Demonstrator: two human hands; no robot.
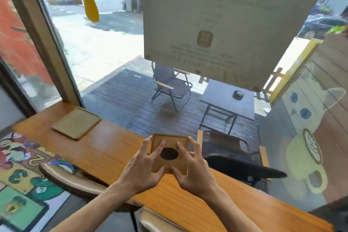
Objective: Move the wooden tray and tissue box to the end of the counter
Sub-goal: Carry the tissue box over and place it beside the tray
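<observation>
So there's a long orange-brown wooden worktop running along a big window, going from the far left corner down to the lower right. Up at the far left end, right by the window frame, sits the flat square light-wood tray, lying level with nothing on it. Well apart from it, near the middle of the worktop, is the square light-wood tissue box with a dark oval hole in its top. Both hands are on it: the left hand has its grip closed around the box's left side, and the right hand grasps the right side, fingers spread over the top edges.
</observation>
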